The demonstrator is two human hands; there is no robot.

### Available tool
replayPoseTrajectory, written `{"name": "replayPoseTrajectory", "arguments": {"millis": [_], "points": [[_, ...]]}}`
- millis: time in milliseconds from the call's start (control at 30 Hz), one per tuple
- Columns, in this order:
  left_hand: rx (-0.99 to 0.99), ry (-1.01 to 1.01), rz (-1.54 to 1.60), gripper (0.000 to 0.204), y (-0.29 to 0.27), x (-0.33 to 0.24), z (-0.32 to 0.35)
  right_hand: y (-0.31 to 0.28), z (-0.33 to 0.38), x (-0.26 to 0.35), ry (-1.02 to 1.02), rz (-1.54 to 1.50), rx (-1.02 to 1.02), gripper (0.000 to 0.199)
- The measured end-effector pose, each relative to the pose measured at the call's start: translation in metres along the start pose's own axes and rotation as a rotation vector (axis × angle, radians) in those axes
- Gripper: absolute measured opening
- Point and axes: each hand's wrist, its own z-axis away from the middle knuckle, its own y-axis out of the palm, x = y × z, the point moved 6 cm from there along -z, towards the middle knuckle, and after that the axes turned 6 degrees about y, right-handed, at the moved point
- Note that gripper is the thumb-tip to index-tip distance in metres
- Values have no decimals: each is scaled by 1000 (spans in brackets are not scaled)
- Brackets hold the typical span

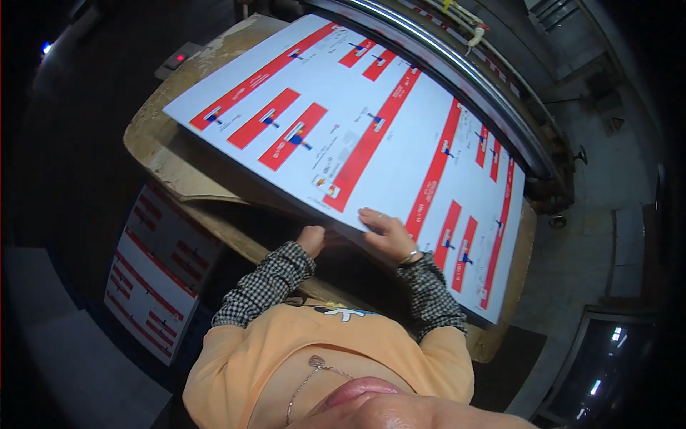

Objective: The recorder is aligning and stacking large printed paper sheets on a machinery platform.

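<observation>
A large white printed sheet [282,118] with red bands and small blue figures lies tilted on a worn board in front of me. My right hand [388,236] is at the middle of its near edge. Its fingers rest on the printed face, and its thumb is at the edge, so the hand appears to hold the border. My left hand [311,241] is bent in just below the same edge. The sheet's underside and shadow hide its fingers. Whether the sheet is single or the top of a stack cannot be made out.
A machine with a long shiny metal roller [457,79] runs along the sheet's far edge. The worn wooden board [161,139] sticks out at the left, with a small box with a red light [181,58] on it. More printed sheets [146,286] lie lower left. A dark glossy panel [600,365] is at lower right.
</observation>
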Motion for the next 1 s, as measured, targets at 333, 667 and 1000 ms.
{"name": "replayPoseTrajectory", "arguments": {"millis": [333,667,1000], "points": [[63,-8,-22,33,31,-26,16,-14,-52,-56,96,117,-226,40],[19,-18,-13,33,21,-30,9,26,-31,-1,82,680,48,84],[-37,-65,33,30,39,-25,14,-39,-19,33,32,147,56,35]]}}
